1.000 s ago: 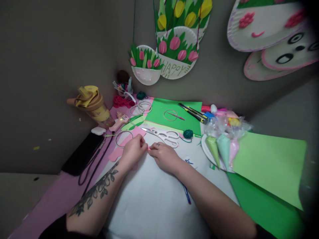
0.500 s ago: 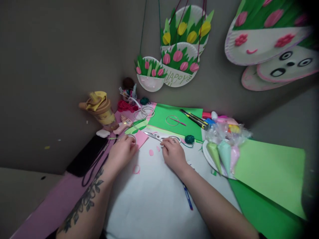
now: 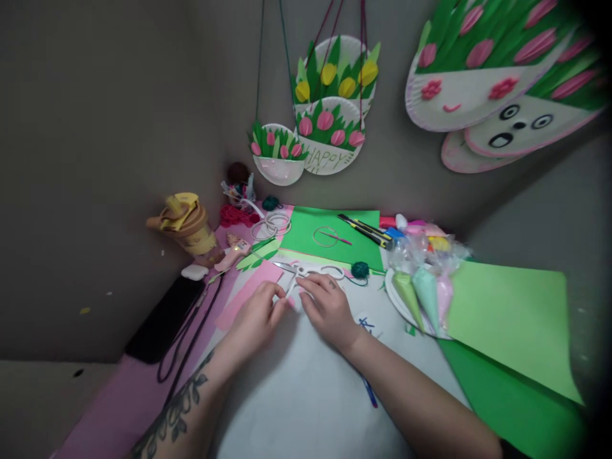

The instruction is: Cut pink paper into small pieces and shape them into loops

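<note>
My left hand [image 3: 262, 311] is closed at the centre of the white sheet [image 3: 296, 395], its thumb and fingers pinched by a handle of the white-handled scissors [image 3: 315, 271]. What it holds is too small to make out. The scissors lie opened, one blade pointing left. My right hand [image 3: 329, 306] rests beside them, fingertips touching near the pivot; whether it grips them is unclear. A small pink piece [image 3: 291, 302] shows at my left fingertips. Left of the scissors lies a pink paper strip [image 3: 248, 293].
Behind are green paper [image 3: 306, 233], two cutters [image 3: 366, 231], dark yarn [image 3: 360, 269] and a pink glue gun [image 3: 233, 252]. Left: a cup [image 3: 189, 223] and black phone [image 3: 162, 319]. Right: filled bags [image 3: 428, 293] on a plate and light green paper [image 3: 516, 319]. Plate crafts [image 3: 329, 153] hang above.
My left hand has moved right, off the pink paper, to the scissors. One scissor handle has swung toward it. The view has shifted slightly.
</note>
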{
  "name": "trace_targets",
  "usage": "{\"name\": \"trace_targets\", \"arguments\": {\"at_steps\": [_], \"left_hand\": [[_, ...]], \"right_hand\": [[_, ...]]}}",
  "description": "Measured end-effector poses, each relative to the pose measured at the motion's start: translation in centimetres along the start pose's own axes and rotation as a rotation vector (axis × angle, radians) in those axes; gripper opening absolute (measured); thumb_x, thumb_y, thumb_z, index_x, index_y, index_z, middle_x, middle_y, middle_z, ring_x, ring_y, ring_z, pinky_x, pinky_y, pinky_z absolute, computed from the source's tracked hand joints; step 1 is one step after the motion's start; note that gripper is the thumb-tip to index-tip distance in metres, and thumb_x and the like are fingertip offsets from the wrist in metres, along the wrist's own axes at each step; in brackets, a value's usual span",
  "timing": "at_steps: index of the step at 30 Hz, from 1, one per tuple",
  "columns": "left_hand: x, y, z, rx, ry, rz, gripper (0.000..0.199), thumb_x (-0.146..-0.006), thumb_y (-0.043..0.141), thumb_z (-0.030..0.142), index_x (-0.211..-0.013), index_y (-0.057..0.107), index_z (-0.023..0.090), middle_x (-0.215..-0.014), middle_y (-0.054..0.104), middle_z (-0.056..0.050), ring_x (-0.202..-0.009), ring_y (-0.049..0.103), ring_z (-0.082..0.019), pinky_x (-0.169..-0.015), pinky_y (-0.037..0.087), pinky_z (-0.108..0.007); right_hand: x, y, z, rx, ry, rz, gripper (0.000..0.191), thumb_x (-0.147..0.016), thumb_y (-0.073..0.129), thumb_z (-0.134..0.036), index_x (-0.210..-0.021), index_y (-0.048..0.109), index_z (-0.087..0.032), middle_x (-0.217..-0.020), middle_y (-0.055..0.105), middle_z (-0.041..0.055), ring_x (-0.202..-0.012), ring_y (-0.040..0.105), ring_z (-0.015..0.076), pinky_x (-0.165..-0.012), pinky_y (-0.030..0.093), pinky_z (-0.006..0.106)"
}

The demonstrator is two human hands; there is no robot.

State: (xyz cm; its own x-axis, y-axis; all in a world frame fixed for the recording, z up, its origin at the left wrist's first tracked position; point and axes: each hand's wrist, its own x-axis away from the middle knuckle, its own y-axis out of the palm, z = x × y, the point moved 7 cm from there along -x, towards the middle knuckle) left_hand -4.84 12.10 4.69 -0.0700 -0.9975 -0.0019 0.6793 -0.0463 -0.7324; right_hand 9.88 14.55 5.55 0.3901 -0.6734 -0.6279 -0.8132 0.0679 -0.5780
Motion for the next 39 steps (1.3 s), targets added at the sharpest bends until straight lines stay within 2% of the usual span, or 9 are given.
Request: {"name": "trace_targets", "arguments": {"at_steps": [3,8,15,21,28,34,39], "left_hand": [[0.4,1.6,0.4,0.138,-0.004,-0.105,0.016,-0.091,0.040,0.034,-0.092,0.048,0.020,-0.079,0.058,0.000,-0.066,0.053,-0.014,-0.062,0.039,-0.025],[0.6,1.8,0.8,0.265,-0.025,-0.160,0.014,-0.091,0.040,0.033,-0.089,0.046,0.020,-0.077,0.058,0.001,-0.068,0.053,-0.014,-0.062,0.038,-0.024],[0.7,1.7,1.0,0.298,-0.020,-0.126,0.015,-0.092,0.040,0.033,-0.087,0.045,0.020,-0.075,0.053,0.002,-0.067,0.049,-0.013,-0.064,0.038,-0.024],[0.5,1.9,0.7,0.289,-0.028,-0.114,0.016,-0.091,0.040,0.033,-0.086,0.046,0.019,-0.073,0.052,0.003,-0.066,0.048,-0.013,-0.063,0.037,-0.024],[0.4,1.7,0.5,0.302,-0.059,-0.090,0.017,-0.090,0.042,0.032,-0.083,0.049,0.018,-0.072,0.055,0.002,-0.067,0.051,-0.013,-0.062,0.038,-0.023],[0.3,1.4,0.1,0.347,-0.109,-0.061,0.017,-0.086,0.047,0.031,-0.086,0.057,0.016,-0.075,0.063,-0.001,-0.069,0.058,-0.014,-0.063,0.042,-0.023],[0.2,1.4,0.3,0.361,-0.072,-0.087,0.024,-0.087,0.049,0.033,-0.093,0.065,0.017,-0.088,0.070,-0.004,-0.081,0.063,-0.016,-0.071,0.047,-0.024]], "right_hand": [[-0.2,-0.4,-0.4,-0.006,-0.011,0.034,0.029,-0.089,0.051,-0.017,-0.116,0.062,-0.019,-0.097,0.064,0.0102,-0.094,0.057,0.0216,-0.086,0.048,0.038],[-0.1,-0.6,-0.2,-0.013,-0.018,0.047,0.023,-0.090,0.053,-0.018,-0.109,0.065,-0.020,-0.089,0.064,0.0081,-0.087,0.058,0.0204,-0.080,0.049,0.036],[0.1,-1.0,-1.4,0.009,-0.148,0.078,0.022,-0.087,0.055,-0.012,-0.104,0.066,-0.020,-0.082,0.065,0.0058,-0.077,0.055,0.0189,-0.071,0.049,0.034],[0.3,-0.8,-1.6,0.016,-0.178,0.073,0.019,-0.085,0.055,-0.008,-0.097,0.066,-0.019,-0.084,0.066,0.0064,-0.079,0.055,0.0194,-0.071,0.049,0.033],[0.5,-0.3,-2.2,0.008,-0.227,0.035,0.023,-0.085,0.052,-0.007,-0.100,0.065,-0.019,-0.084,0.066,0.0063,-0.077,0.055,0.0188,-0.069,0.048,0.033],[0.5,0.4,-1.9,0.016,-0.209,-0.007,0.019,-0.087,0.049,-0.008,-0.097,0.061,-0.018,-0.085,0.063,0.0072,-0.080,0.054,0.0194,-0.071,0.049,0.033],[0.4,-0.3,-0.7,-0.033,-0.130,0.071,0.015,-0.087,0.048,-0.007,-0.092,0.058,-0.019,-0.082,0.059,0.0062,-0.080,0.055,0.0192,-0.071,0.049,0.034]]}}
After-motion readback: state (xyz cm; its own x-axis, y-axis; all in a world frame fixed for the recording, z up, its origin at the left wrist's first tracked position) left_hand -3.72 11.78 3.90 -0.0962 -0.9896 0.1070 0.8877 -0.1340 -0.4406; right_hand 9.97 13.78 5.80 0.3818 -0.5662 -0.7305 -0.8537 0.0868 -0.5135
